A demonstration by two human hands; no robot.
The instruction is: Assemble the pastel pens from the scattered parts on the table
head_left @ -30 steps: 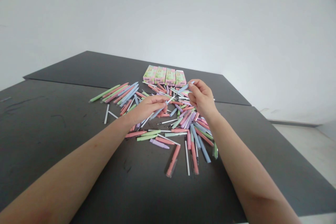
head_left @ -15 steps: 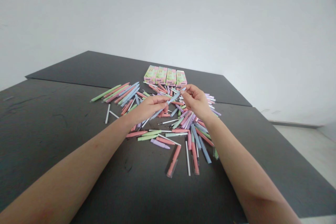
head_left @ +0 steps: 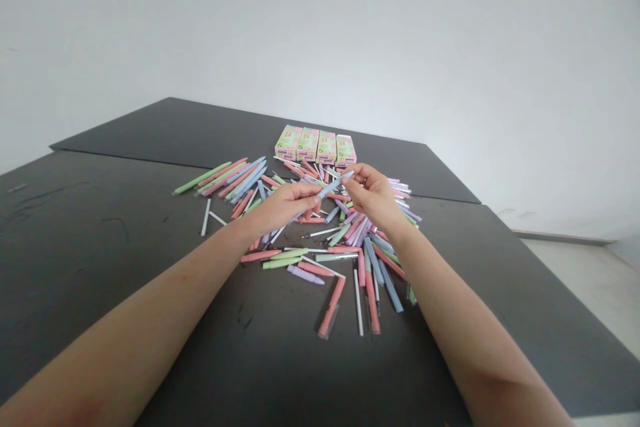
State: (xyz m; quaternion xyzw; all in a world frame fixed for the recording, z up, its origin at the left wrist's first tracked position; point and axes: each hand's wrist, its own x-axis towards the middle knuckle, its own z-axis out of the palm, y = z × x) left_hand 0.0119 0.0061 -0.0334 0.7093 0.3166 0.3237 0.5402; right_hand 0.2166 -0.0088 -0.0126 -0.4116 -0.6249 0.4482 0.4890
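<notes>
Our right hand (head_left: 373,197) has come in toward our left hand (head_left: 283,205), and the blue pen (head_left: 335,185) between them now looks like one length. A second ago we see a white refill bare between two blue parts; now the upper part covers it. We judge the parts joined or nearly so, though we cannot tell if they are fully seated. The pen is on the near side of the row of boxes (head_left: 307,144), above the loose pen parts (head_left: 361,230). Our left fingers close around its lower part; our right thumb and fingers pinch its upper end. Left of the boxes and nearer us, the slanted group of pens (head_left: 246,180) lies unchanged.
</notes>
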